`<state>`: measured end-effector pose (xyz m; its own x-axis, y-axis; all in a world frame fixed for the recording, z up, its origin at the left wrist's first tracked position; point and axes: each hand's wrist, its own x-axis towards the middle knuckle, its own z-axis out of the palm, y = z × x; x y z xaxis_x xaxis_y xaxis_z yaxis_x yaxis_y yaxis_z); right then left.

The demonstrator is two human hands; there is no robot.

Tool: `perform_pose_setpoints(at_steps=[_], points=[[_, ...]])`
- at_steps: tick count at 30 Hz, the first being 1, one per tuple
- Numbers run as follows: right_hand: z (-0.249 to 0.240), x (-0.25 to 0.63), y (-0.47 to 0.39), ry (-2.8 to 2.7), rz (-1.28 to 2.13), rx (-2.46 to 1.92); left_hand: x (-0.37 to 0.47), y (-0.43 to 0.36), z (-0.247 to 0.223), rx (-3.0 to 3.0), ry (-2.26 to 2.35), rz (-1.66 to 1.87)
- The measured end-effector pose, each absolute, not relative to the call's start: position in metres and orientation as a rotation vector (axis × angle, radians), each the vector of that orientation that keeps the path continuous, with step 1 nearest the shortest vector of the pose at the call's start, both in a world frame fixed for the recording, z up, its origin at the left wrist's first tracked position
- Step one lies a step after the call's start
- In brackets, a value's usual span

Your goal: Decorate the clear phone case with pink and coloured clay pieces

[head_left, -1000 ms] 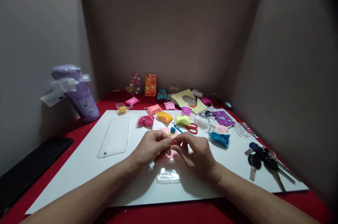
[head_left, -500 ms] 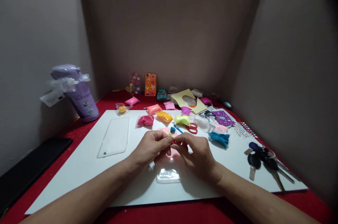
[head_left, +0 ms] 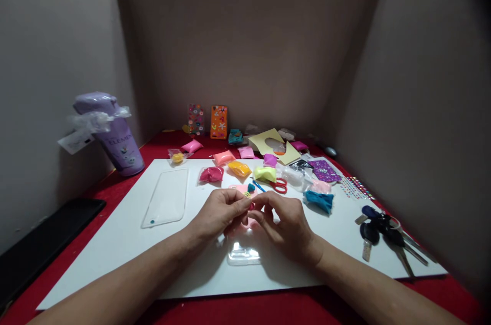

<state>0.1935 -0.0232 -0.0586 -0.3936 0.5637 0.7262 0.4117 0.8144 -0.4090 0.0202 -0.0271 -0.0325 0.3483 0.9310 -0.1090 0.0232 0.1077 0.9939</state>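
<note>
Over a clear phone case (head_left: 244, 259), my left hand (head_left: 220, 214) and my right hand (head_left: 287, 220) meet fingertip to fingertip. Between them is a small dark-pink piece of clay (head_left: 251, 206), pinched by both hands and partly covered by the fingers. The upper part of the case carries a light pink layer (head_left: 253, 223), mostly hidden by my hands. Just beyond my fingertips, a teal bit of clay (head_left: 251, 188) and a thin yellow-green piece (head_left: 247, 194) lie on the pink.
Behind my hands lie a blue tool (head_left: 259, 186), red-handled scissors (head_left: 281, 186) and several clay packets, including a crimson one (head_left: 211, 175). Another clear case (head_left: 166, 200) is at left, keys (head_left: 383, 230) at right. A purple wrapped tumbler (head_left: 115, 136) stands far left.
My right fingers have shifted slightly, and more of the dark-pink clay shows between the hands. Otherwise the hands and the things on the board stay in place.
</note>
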Motion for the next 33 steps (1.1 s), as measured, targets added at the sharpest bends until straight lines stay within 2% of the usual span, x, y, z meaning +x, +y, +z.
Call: perform_pose_setpoints(at_steps=[33], points=[[-0.0565,0.192,-0.0227,-2.057,0.159,-0.711,0.0208,-0.0278,-0.0308,1.308,1.045,0.835]])
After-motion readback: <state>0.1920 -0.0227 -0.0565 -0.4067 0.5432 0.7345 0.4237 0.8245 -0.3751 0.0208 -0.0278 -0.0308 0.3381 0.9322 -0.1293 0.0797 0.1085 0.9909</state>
